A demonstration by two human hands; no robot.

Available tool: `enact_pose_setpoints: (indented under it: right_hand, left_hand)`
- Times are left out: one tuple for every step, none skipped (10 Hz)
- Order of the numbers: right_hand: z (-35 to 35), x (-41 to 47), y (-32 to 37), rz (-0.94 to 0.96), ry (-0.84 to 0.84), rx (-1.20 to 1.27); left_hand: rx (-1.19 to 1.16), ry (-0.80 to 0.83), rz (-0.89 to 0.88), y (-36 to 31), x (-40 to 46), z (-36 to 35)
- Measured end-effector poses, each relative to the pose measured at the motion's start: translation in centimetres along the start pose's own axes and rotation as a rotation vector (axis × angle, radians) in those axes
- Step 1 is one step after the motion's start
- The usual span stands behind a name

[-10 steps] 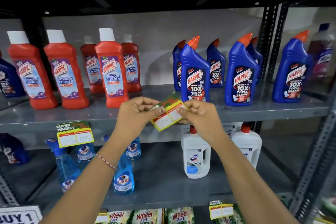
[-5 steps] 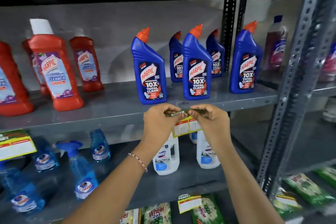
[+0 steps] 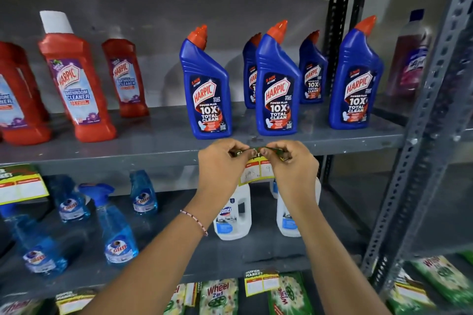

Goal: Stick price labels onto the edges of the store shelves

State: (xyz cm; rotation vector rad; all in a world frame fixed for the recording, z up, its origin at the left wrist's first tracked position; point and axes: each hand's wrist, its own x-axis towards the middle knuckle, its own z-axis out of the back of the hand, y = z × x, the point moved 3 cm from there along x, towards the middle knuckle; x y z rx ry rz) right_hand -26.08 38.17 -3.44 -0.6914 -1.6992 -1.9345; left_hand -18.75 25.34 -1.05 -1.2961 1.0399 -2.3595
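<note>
A yellow, red and green price label (image 3: pixel 256 170) hangs over the front edge of the grey middle shelf (image 3: pixel 128 158), below the blue Harpic bottles (image 3: pixel 207 96). My left hand (image 3: pixel 222 169) pinches the label's folded green top at its left end. My right hand (image 3: pixel 291 169) pinches the same top strip at its right end. The label's lower half with handwritten prices shows between my hands; its top strip lies on the shelf lip.
Red Harpic bottles (image 3: pixel 76 84) stand at the left of the same shelf. Another label (image 3: pixel 21 183) hangs on the edge far left. Blue spray bottles (image 3: pixel 116 227) and white Domex jugs (image 3: pixel 231 215) fill the shelf below. A slotted upright (image 3: pixel 419 135) rises at right.
The view swung right along the shelf. Both hands carried the label from mid-air down onto the middle shelf's front edge and now press its top strip there.
</note>
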Motion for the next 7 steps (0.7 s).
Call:
enact_pose_setpoints:
  right_hand:
    - [0.0,-0.2,-0.1,0.006,-0.048,-0.048]
    - [0.1,-0.3,-0.1,0.002,-0.092,-0.062]
    - [0.2,-0.5,-0.3,-0.018,-0.133,-0.032]
    - [0.6,-0.6,-0.6,-0.064,-0.200,0.035]
    - [0.8,-0.9,-0.2,-0.104,-0.264,0.022]
    - [0.5,-1.8,1.2,-0.058,-0.357,-0.010]
    - [-1.9,-3.0,3.9,0.152,-0.311,0.009]
  left_hand:
    - [0.071,-0.062,-0.075,0.1,-0.1,0.3]
    - [0.154,-0.152,-0.105,0.6,0.0,1.3]
    - [0.185,-0.134,-0.120,1.0,0.3,2.0]
    - [0.216,-0.108,-0.165,1.5,0.2,2.8]
    - [0.211,-0.103,-0.191,2.6,0.2,4.2]
    - [0.205,-0.102,-0.265,4.3,-0.1,6.5]
    - [0.180,-0.137,-0.336,5.5,-0.3,9.3]
